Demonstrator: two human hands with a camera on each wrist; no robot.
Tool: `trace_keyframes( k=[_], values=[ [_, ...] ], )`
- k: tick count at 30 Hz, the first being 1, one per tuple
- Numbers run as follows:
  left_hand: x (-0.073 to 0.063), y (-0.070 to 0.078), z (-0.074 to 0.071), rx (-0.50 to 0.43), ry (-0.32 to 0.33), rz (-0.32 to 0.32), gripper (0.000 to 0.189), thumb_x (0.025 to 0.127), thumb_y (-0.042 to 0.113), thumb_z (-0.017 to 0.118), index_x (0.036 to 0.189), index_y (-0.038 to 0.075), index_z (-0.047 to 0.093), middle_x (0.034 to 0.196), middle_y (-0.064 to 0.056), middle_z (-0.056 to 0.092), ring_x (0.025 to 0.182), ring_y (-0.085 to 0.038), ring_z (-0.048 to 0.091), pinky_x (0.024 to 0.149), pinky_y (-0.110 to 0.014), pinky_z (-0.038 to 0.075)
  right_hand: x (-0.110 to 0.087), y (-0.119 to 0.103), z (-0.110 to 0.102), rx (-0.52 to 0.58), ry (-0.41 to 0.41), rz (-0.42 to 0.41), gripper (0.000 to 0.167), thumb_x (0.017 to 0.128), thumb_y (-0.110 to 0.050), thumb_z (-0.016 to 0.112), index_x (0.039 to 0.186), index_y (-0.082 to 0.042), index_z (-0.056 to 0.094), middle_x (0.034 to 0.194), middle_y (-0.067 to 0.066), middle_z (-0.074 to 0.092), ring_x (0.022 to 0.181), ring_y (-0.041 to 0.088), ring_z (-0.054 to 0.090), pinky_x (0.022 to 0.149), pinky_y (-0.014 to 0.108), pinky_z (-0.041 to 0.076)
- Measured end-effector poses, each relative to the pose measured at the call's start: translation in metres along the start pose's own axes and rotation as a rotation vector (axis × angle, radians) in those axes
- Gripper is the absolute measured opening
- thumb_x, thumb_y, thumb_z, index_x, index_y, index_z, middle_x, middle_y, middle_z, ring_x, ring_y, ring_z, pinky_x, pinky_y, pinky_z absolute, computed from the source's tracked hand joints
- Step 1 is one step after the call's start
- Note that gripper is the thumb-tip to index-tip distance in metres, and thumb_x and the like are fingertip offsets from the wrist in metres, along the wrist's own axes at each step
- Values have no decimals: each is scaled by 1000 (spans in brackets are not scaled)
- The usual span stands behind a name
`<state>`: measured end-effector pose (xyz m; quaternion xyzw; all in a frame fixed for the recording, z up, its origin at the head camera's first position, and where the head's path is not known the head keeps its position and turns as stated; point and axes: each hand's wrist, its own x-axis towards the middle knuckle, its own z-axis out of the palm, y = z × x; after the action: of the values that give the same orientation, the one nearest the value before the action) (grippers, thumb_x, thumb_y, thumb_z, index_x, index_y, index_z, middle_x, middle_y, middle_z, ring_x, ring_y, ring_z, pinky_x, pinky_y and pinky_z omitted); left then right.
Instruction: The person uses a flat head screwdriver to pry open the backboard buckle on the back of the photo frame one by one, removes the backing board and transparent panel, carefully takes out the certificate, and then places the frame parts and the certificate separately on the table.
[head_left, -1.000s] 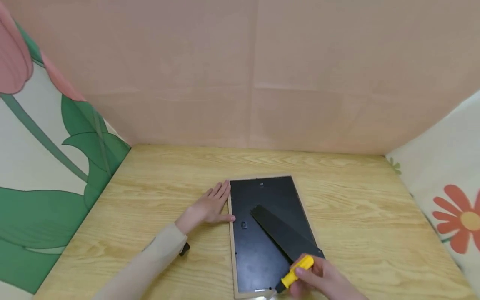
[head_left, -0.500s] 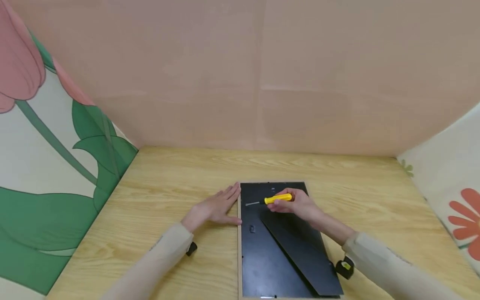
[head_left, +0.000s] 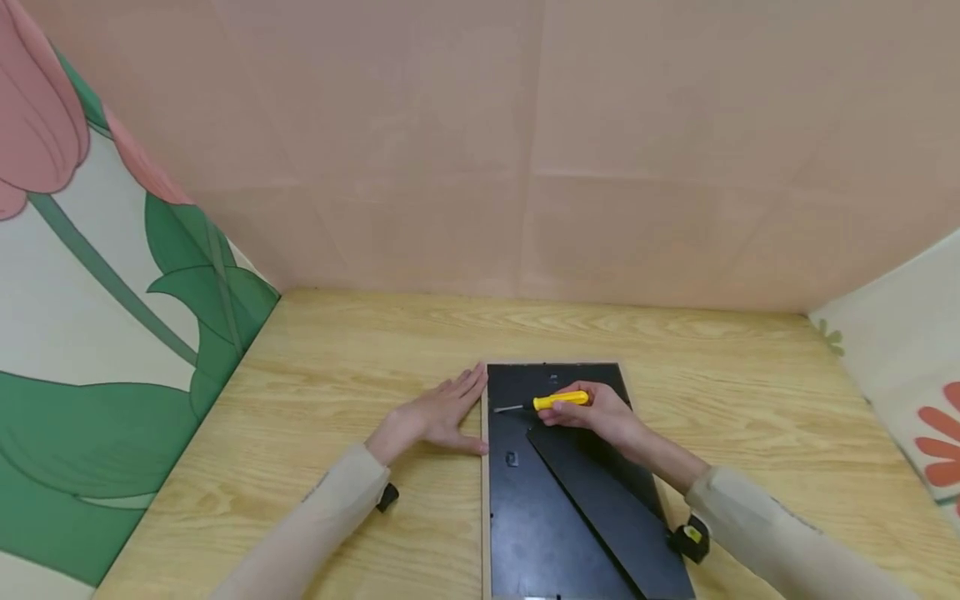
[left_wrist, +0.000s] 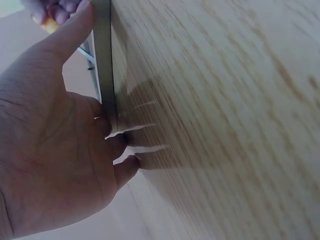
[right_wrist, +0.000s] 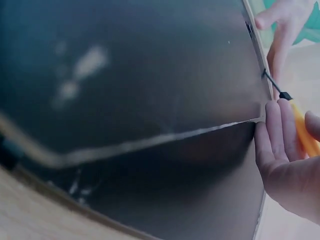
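A picture frame (head_left: 540, 533) lies back up on the table, its black backing bordered by a thin pale wooden rim. A black easel stand (head_left: 600, 500) slants across the backing. My left hand (head_left: 442, 417) lies along the left rim, fingers extended and thumb apart; the left wrist view shows its fingertips low beside the rim (left_wrist: 103, 55). My right hand (head_left: 603, 417) pinches the yellow handle of a screwdriver (head_left: 549, 402) above the upper backing. In the right wrist view the shaft of the screwdriver (right_wrist: 272, 81) reaches the frame's edge; exact tip contact cannot be told.
A small metal hanger (head_left: 512, 459) sits on the backing below the screwdriver. The wooden table (head_left: 360, 350) extends around the frame. A plain pinkish sheet (head_left: 420, 167) stands behind it, with flower-printed cloths at both sides.
My right hand has carried the screwdriver from the frame's near edge up to its upper left side, then stayed there. The left hand keeps its place on the left rim.
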<state>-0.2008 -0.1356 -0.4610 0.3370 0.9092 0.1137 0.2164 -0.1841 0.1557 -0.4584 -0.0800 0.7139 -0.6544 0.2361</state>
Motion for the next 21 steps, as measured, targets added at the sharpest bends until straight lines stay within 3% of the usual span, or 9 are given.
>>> trace_keyframes(
  k=[7, 15, 21],
  values=[
    [2, 0, 0, 11, 1, -3, 111, 85, 66, 58, 154, 5, -5, 160, -9, -15, 146, -26, -3, 117, -43, 9, 1, -2, 1, -17, 9, 18, 38, 94, -10, 62, 118, 15, 48, 106, 26, 68, 98, 36, 67, 90, 42, 50],
    [1, 0, 0, 19, 2, -10, 111, 84, 66, 58, 154, 5, -4, 160, -9, -14, 146, -25, -4, 117, -43, 9, 4, -4, 0, 67, -11, 80, 34, 95, -5, 59, 118, 16, 46, 106, 27, 67, 99, 35, 67, 92, 43, 49],
    [1, 1, -2, 24, -1, -13, 111, 85, 65, 59, 154, 4, -3, 160, -10, -12, 146, -26, -3, 117, -44, 9, 5, -2, 2, 76, -11, 61, 33, 95, -5, 59, 117, 16, 45, 107, 28, 66, 98, 35, 67, 91, 43, 49]
  ],
)
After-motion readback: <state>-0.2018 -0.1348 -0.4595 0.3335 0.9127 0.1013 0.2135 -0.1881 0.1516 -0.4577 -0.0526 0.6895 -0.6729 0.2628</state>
